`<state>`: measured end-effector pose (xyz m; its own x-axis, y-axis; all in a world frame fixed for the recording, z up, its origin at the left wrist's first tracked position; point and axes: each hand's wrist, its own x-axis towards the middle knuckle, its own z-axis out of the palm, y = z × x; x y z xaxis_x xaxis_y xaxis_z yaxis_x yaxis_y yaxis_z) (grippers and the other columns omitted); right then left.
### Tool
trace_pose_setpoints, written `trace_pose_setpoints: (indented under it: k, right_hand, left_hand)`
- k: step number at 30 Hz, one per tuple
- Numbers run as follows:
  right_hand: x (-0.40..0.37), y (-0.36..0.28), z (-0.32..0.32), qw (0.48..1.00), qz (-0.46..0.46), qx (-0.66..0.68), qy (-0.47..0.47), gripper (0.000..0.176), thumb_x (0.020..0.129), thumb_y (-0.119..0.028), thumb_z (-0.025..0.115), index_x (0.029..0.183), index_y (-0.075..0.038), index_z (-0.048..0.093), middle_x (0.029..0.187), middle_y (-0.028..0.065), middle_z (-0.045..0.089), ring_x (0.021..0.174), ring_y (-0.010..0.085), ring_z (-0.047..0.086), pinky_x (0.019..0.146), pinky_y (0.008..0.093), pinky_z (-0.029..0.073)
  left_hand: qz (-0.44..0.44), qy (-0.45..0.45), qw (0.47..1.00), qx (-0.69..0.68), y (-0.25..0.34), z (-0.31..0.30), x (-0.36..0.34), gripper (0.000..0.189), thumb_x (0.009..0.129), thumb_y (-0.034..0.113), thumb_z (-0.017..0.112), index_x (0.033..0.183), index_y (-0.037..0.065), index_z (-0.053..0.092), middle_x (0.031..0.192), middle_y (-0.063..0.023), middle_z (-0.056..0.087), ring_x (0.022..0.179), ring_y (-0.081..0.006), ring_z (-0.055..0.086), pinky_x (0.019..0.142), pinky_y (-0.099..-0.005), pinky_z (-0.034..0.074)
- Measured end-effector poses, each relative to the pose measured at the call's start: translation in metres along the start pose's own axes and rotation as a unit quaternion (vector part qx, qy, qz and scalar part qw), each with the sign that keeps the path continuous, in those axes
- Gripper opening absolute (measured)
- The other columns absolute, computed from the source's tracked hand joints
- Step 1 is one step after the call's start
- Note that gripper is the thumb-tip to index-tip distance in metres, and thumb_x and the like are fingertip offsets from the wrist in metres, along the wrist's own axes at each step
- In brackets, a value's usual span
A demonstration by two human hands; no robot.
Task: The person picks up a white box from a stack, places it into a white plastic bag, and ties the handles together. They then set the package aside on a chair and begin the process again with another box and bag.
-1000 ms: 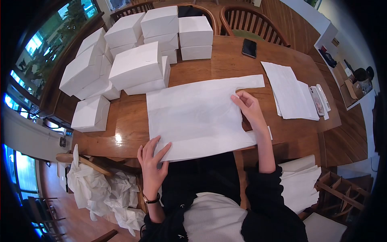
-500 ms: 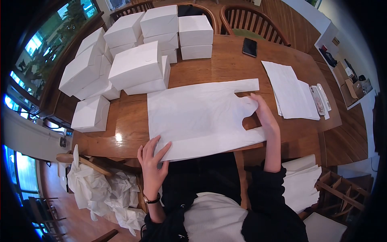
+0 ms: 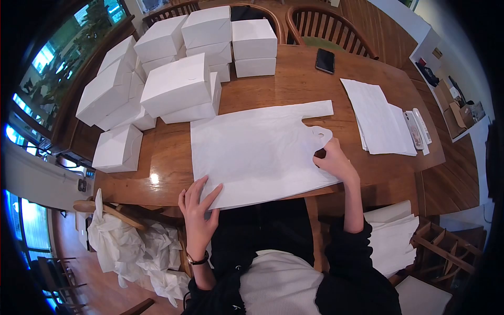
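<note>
A white T-shirt-style plastic bag [image 3: 252,152] lies flat on the wooden table in front of me, its handle end to the right. My left hand [image 3: 200,202] rests on the bag's near left corner with its fingers spread. At the handle end, my right hand [image 3: 336,161] has its thumb and fingers closed on the bag's edge, beside the near notch. The near handle is partly hidden under this hand. Between the two handles, a small tab with a hole sticks out just above my fingertips.
Stacked white boxes [image 3: 176,84] stand at the back left of the table [image 3: 294,79]. A black phone [image 3: 325,61] lies at the back. Flat white bags [image 3: 375,118] are piled on the right, more [image 3: 391,241] below. Crumpled white bags [image 3: 118,241] hang low on the left.
My right hand has moved from the tab towards me, to the near notch, and its fingers have closed on the edge there. The handle end has shifted slightly left. My left hand stays put.
</note>
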<state>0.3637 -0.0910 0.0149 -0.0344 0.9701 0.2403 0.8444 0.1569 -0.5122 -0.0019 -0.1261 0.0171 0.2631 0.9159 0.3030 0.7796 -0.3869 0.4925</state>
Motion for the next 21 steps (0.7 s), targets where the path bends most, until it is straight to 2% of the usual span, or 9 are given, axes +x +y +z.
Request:
trace_pose_setpoints:
  k: [3, 6, 9, 12, 15, 18, 21]
  right_hand:
    - [0.008, 0.003, 0.009, 0.997, 0.014, 0.059, 0.038, 0.039, 0.076, -0.002, 0.064, 0.115, 0.001, 0.062, 0.106, 0.0197, 0.063, 0.1, 0.0344, 0.059, 0.092, 0.0389, 0.047]
    - [0.007, 0.0, 0.01, 0.994, 0.063, 0.08, 0.049, 0.034, 0.076, -0.003, 0.066, 0.11, -0.001, 0.063, 0.104, 0.0155, 0.062, 0.099, 0.0353, 0.054, 0.097, 0.0424, 0.04]
    - [0.006, 0.0, 0.01, 0.976, 0.129, 0.143, 0.098, 0.028, 0.078, -0.006, 0.067, 0.105, -0.002, 0.064, 0.101, 0.0112, 0.062, 0.099, 0.0319, 0.054, 0.093, 0.0435, 0.039]
    - [0.0, 0.014, 0.015, 0.977, 0.157, -0.05, 0.135, 0.021, 0.081, -0.01, 0.068, 0.1, -0.004, 0.064, 0.095, 0.0081, 0.06, 0.095, 0.0276, 0.055, 0.086, 0.0423, 0.039]
    - [-0.004, 0.014, 0.016, 0.968, 0.174, -0.105, 0.148, 0.019, 0.085, -0.016, 0.067, 0.101, -0.007, 0.063, 0.092, 0.006, 0.058, 0.092, 0.0238, 0.055, 0.083, 0.0411, 0.037]
    - [-0.004, 0.016, 0.006, 0.969, 0.197, -0.065, 0.138, 0.02, 0.091, -0.017, 0.063, 0.108, -0.008, 0.062, 0.096, 0.0048, 0.059, 0.095, 0.0231, 0.056, 0.086, 0.0417, 0.036]
    - [0.002, 0.013, -0.004, 0.954, 0.171, -0.013, 0.244, 0.02, 0.096, -0.016, 0.057, 0.115, -0.01, 0.061, 0.101, 0.0039, 0.061, 0.099, 0.0221, 0.057, 0.086, 0.0409, 0.036]
  left_hand:
    - [-0.001, 0.0, 1.0, 0.001, 0.0, 0.0, 0.0, 0.056, 0.069, 0.0, 0.061, 0.121, 0.02, 0.07, 0.139, -0.0086, 0.053, 0.129, -0.0285, 0.047, 0.115, -0.0448, 0.022]
    - [-0.001, -0.007, 1.0, -0.002, -0.001, 0.0, 0.0, 0.058, 0.069, 0.0, 0.064, 0.123, 0.021, 0.069, 0.14, -0.0087, 0.051, 0.131, -0.0282, 0.045, 0.115, -0.0464, 0.02]
    - [-0.001, -0.011, 1.0, -0.003, -0.002, 0.0, -0.001, 0.06, 0.069, -0.001, 0.065, 0.125, 0.021, 0.068, 0.141, -0.0089, 0.051, 0.132, -0.028, 0.044, 0.116, -0.0471, 0.02]
    - [0.0, -0.012, 1.0, -0.001, -0.003, 0.0, -0.001, 0.061, 0.069, -0.001, 0.065, 0.125, 0.021, 0.068, 0.141, -0.0091, 0.051, 0.133, -0.028, 0.044, 0.116, -0.047, 0.02]
    - [-0.002, -0.007, 1.0, -0.004, 0.0, -0.001, 0.0, 0.056, 0.07, 0.0, 0.062, 0.122, 0.02, 0.07, 0.14, -0.0091, 0.052, 0.13, -0.0283, 0.046, 0.116, -0.0461, 0.02]
    - [-0.004, -0.005, 1.0, -0.008, 0.001, -0.001, 0.0, 0.055, 0.07, 0.001, 0.061, 0.121, 0.019, 0.07, 0.139, -0.0092, 0.052, 0.13, -0.0285, 0.047, 0.116, -0.0459, 0.02]
    - [-0.006, -0.006, 1.0, -0.008, 0.001, -0.002, 0.0, 0.055, 0.07, 0.001, 0.061, 0.121, 0.019, 0.07, 0.14, -0.0094, 0.052, 0.13, -0.0287, 0.046, 0.117, -0.0466, 0.02]
